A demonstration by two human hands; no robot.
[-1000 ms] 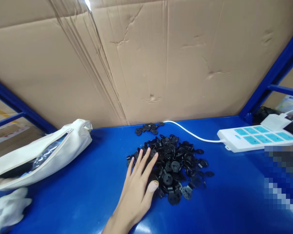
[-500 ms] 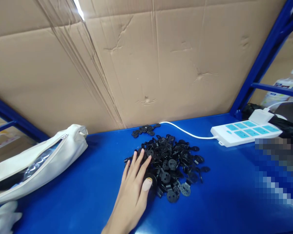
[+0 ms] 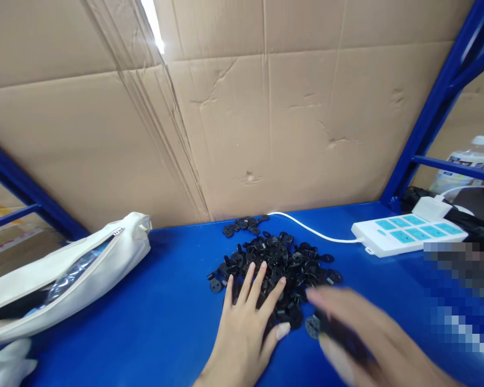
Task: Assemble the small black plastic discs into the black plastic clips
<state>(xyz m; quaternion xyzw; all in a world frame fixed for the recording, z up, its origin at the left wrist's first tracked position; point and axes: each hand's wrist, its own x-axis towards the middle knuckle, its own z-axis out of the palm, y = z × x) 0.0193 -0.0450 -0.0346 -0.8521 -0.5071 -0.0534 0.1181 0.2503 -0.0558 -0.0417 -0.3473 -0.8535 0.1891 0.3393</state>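
Observation:
A heap of black plastic clips (image 3: 276,255) with round, holed discs lies on the blue tabletop (image 3: 177,279). My left hand (image 3: 246,322) rests palm down on the heap's near left part, fingers spread, gripping nothing. From the lower right comes my right hand (image 3: 367,333), smeared by motion, at the heap's near right edge. Between its thumb and fingers a dark mass shows, which looks like black clips; their number is blurred. Just by its fingertips lies one loose clip (image 3: 312,326). A smaller group of clips (image 3: 244,226) sits behind the heap.
A white power strip (image 3: 407,236) with a plugged-in adapter lies at the right, its cable running behind the heap. An open white pouch (image 3: 105,263) is at the left, a whitish cloth-like thing (image 3: 10,365) below it. Cardboard (image 3: 306,134) and blue frame posts (image 3: 423,123) stand behind.
My right hand has come into view from the lower right. My left hand has moved right over the heap, its fingers spreading wider. The view has tilted up slightly.

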